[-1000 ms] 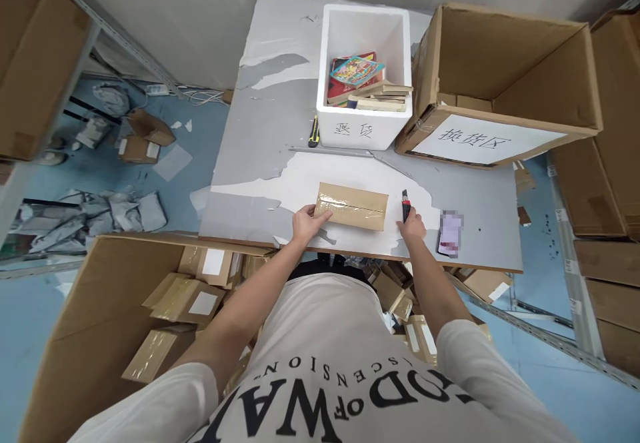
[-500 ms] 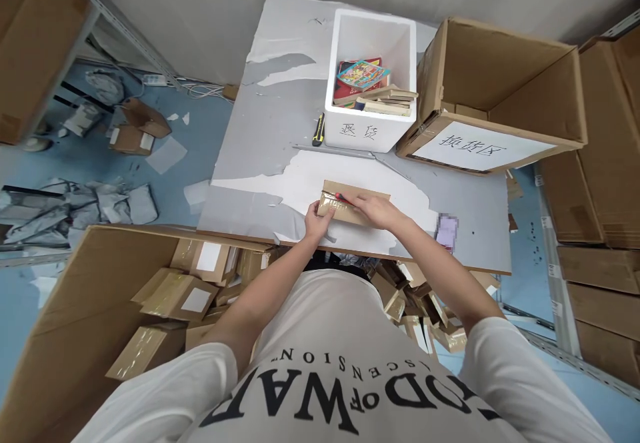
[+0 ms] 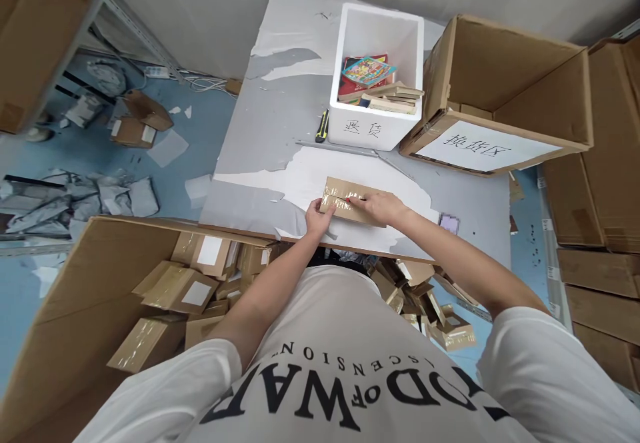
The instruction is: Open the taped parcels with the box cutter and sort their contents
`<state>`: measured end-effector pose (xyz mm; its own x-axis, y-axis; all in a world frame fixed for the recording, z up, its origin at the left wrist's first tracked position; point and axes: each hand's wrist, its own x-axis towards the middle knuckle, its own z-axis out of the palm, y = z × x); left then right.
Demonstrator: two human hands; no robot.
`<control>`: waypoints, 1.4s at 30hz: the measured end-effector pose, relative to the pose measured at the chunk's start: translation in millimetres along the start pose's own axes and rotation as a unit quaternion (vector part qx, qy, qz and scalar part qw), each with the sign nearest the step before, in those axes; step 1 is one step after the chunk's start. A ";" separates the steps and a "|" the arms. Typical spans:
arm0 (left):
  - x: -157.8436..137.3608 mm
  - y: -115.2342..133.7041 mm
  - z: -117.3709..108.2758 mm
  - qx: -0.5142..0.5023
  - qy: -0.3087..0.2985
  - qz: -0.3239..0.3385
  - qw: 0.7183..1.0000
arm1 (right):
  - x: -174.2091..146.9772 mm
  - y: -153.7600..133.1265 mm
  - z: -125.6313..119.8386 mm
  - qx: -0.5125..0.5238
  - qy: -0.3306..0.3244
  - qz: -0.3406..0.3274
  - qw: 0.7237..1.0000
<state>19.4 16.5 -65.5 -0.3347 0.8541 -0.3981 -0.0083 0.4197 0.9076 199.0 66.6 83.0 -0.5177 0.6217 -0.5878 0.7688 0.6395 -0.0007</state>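
A small taped cardboard box point(image 3: 336, 188) lies on the table, its shiny tape showing at the left part. My left hand point(image 3: 318, 216) is closed on the box's near left corner. In my right hand point(image 3: 383, 207) is a small box cutter point(image 3: 349, 199), of which only a red part shows; the hand covers the rest. The cutter is at the dark line along the middle of the taped top. My right fingers rest over the box's right part.
Behind stand a white foam box point(image 3: 380, 130) holding books and a large open carton point(image 3: 505, 153). A yellow-black utility knife point(image 3: 322, 126) lies beside the foam box, a phone point(image 3: 449, 223) at right. Below the table edge, a big carton point(image 3: 65, 310) holds several small boxes.
My right hand has drawn the cutter to the right along the box's top, and a dark line now shows there. The left hand keeps its hold on the corner.
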 end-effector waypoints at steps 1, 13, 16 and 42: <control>-0.6 0.7 -0.1 0.001 0.000 -0.001 1.000 | -4.8 4.6 3.4 -0.006 -0.003 0.000 1.000; -2.9 7.8 -0.7 0.103 0.010 -0.007 0.995 | -108.2 79.2 83.3 0.003 0.026 0.068 0.997; -3.0 11.7 -0.4 0.131 0.009 -0.008 0.991 | -119.9 82.2 98.9 0.028 0.075 0.082 0.993; 41.0 61.5 10.4 0.342 -0.299 0.360 0.815 | -105.2 -0.5 188.4 0.734 0.229 0.190 0.610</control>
<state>14.9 80.6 -27.4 0.4996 0.8659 0.0252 0.5826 -0.3573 0.7300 323.8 -84.3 -7.6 0.0114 0.8750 -0.4840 0.1991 -0.4763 -0.8564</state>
